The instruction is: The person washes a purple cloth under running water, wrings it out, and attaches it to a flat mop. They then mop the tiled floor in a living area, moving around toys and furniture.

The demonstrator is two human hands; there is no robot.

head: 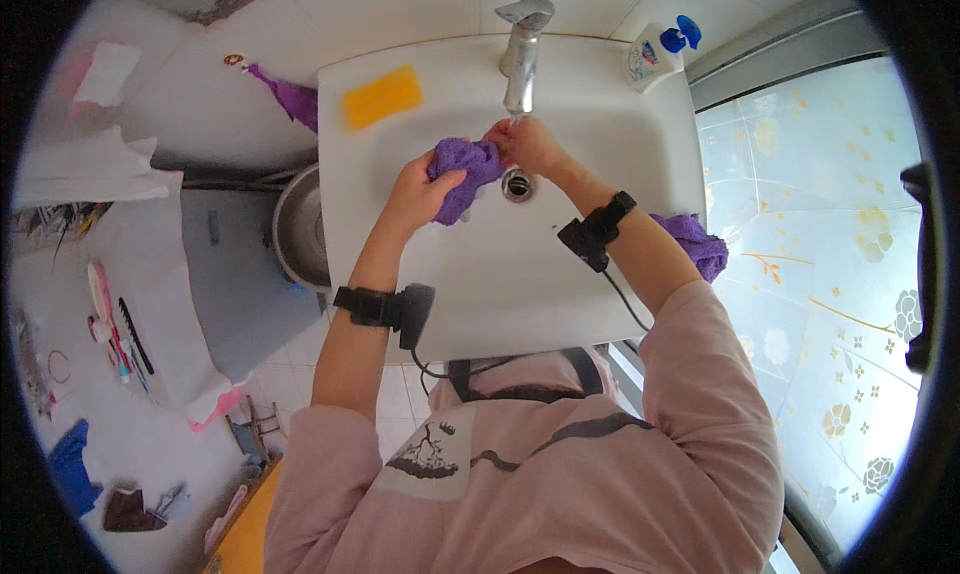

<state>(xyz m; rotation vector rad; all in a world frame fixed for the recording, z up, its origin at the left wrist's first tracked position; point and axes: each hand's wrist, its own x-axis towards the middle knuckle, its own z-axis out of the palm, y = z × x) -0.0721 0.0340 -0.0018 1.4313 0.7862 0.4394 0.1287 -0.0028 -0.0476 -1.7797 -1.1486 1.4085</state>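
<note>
My left hand [421,191] grips a bunched purple cloth [466,180] above the basin of a white sink [510,296]. At the cloth's right edge, beneath the spout of the chrome faucet [520,64], is my right hand [529,148] with bent fingers; whether they pinch the cloth is unclear. A little water seems to show at the spout. The metal drain [518,185] lies just below my right hand. On the sink's upper left ledge rests a yellow sponge [383,98]. Another purple cloth [694,245] hangs over the right rim, partly behind my right arm.
A white pump bottle [651,60] with a blue head stands at the sink's back right corner. A metal basin [300,229] sits left of the sink, near a hanging purple cloth [289,98]. A patterned shower curtain or frosted panel [817,274] borders the right side.
</note>
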